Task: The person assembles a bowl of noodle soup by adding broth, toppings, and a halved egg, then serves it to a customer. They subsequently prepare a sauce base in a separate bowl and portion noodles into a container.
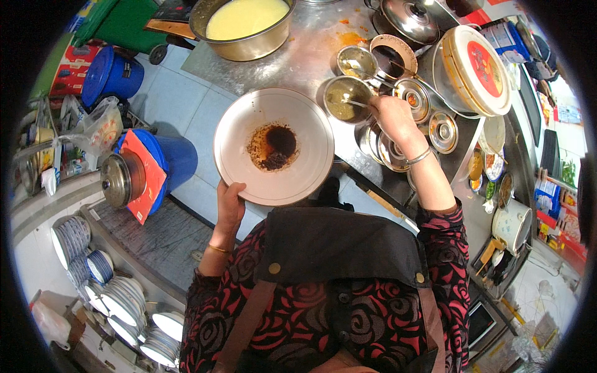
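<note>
My left hand (229,201) grips the near left rim of a large white bowl (308,177), thumb over the edge. Dark sauce and a dark ground seasoning (275,161) lie in its middle. My right hand (393,117) holds the handle of a metal spoon (357,103), whose end is in a steel bowl (333,88) of greenish-brown seasoning. Behind it stands another steel bowl (347,50) with a spoon in it. Beside that is a container of dark liquid (389,60) with a ladle. Several lidded steel containers (443,132) stand around my right wrist.
A deep metal pan (242,52) of pale yellow liquid stands at the steel table's far left. A large lidded plastic tub (459,70) is at the right. On the left are a blue bin (179,156) with a lidded pot (123,179) on it and stacked dishes (123,300).
</note>
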The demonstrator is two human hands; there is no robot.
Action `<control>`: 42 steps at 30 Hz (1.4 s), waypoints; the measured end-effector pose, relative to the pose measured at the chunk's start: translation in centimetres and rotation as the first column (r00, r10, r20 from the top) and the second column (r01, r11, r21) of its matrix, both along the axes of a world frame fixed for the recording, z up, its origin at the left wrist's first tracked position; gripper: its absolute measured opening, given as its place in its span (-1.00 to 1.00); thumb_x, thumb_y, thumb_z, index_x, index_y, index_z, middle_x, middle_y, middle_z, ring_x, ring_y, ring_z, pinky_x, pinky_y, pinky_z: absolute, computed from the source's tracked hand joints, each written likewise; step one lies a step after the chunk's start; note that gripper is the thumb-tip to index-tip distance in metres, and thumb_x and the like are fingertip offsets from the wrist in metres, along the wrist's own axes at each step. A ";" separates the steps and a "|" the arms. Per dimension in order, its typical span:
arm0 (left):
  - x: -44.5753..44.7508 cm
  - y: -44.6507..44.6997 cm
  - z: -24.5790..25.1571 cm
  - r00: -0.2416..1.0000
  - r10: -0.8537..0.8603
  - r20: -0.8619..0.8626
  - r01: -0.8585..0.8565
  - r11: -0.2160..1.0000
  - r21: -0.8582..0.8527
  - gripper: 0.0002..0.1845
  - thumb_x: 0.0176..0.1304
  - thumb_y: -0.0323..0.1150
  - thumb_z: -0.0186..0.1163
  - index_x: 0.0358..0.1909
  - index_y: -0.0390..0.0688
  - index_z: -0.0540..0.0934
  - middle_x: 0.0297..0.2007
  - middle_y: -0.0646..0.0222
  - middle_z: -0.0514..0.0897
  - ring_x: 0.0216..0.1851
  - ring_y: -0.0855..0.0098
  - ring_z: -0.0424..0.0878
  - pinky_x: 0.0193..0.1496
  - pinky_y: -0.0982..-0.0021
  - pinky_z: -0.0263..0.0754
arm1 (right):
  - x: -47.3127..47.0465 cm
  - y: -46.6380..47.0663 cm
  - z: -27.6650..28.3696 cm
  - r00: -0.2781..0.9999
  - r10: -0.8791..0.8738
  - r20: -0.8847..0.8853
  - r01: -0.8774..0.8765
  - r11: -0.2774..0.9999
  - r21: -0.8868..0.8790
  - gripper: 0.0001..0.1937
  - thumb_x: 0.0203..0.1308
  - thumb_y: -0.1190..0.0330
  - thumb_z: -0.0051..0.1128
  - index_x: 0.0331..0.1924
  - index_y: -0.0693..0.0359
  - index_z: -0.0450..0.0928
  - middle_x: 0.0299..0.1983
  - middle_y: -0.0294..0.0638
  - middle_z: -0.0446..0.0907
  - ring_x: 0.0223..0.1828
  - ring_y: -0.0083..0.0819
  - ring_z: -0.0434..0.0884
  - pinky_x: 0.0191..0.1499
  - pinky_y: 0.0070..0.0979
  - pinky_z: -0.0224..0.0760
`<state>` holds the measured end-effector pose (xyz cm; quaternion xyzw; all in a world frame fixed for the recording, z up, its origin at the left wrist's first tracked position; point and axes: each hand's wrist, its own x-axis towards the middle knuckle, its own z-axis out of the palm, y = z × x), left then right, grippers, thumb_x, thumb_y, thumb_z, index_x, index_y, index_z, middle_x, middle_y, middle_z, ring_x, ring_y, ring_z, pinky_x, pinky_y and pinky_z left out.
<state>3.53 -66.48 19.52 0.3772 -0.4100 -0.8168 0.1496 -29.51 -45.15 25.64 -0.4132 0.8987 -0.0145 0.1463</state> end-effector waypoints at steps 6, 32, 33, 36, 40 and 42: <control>0.0 0.0 -0.5 0.999 0.032 -0.002 -0.032 0.999 0.010 -0.48 -0.09 -0.58 -0.01 0.03 -0.42 0.33 -0.06 0.15 0.51 -0.05 0.30 0.50 0.08 0.38 0.34 | 0.0 0.3 0.0 0.999 0.004 -0.054 -0.005 1.000 -0.017 -0.85 0.07 0.34 -0.01 -0.40 0.23 0.53 -0.45 0.00 0.55 -0.33 -0.06 0.55 -0.28 -0.23 0.40; -0.2 -0.5 -0.5 1.000 0.006 -0.017 -0.006 0.999 0.037 -0.45 -0.11 -0.57 0.01 0.06 -0.40 0.32 -0.05 0.20 0.49 -0.03 0.35 0.47 0.07 0.43 0.32 | 0.5 0.7 1.3 1.000 -0.029 0.003 0.029 0.987 -0.155 -0.86 0.06 0.34 0.01 -0.45 0.22 0.55 -0.51 0.01 0.55 -0.39 -0.07 0.56 -0.31 -0.22 0.40; -0.3 -0.4 -0.5 1.000 0.013 -0.013 -0.012 0.999 0.037 -0.45 -0.11 -0.57 0.01 0.06 -0.40 0.32 -0.05 0.20 0.49 -0.03 0.35 0.47 0.08 0.43 0.32 | 0.6 0.7 1.7 1.000 -0.030 0.000 0.029 0.988 -0.154 -0.87 0.05 0.35 0.03 -0.42 0.22 0.55 -0.49 0.00 0.55 -0.39 -0.07 0.56 -0.31 -0.24 0.40; -0.5 -0.3 -0.3 1.000 0.019 -0.022 -0.018 0.999 0.032 -0.45 -0.11 -0.57 0.01 0.06 -0.40 0.32 -0.05 0.20 0.49 -0.02 0.35 0.47 0.08 0.43 0.32 | 1.3 0.3 2.8 1.000 -0.020 -0.005 0.019 0.982 -0.190 -0.88 0.04 0.37 0.08 -0.38 0.23 0.55 -0.47 -0.02 0.55 -0.38 -0.06 0.55 -0.32 -0.27 0.40; -0.8 -0.2 -0.1 0.999 0.014 -0.040 -0.013 0.999 0.040 -0.46 -0.10 -0.56 0.01 0.06 -0.40 0.32 -0.05 0.21 0.49 -0.03 0.35 0.47 0.07 0.42 0.32 | 2.7 -0.6 3.9 1.000 0.026 -0.013 -0.029 0.954 -0.299 -0.91 0.01 0.40 0.10 -0.44 0.25 0.52 -0.51 -0.03 0.53 -0.40 -0.07 0.55 -0.35 -0.30 0.41; -0.8 -0.2 0.1 0.999 0.008 -0.034 -0.007 0.999 0.044 -0.45 -0.10 -0.56 0.01 0.06 -0.40 0.32 -0.05 0.20 0.49 -0.04 0.35 0.48 0.07 0.42 0.32 | 3.9 -1.5 4.2 0.997 0.058 -0.052 -0.071 0.945 -0.320 -0.93 -0.01 0.43 0.11 -0.47 0.25 0.50 -0.50 -0.04 0.52 -0.41 -0.08 0.55 -0.38 -0.32 0.41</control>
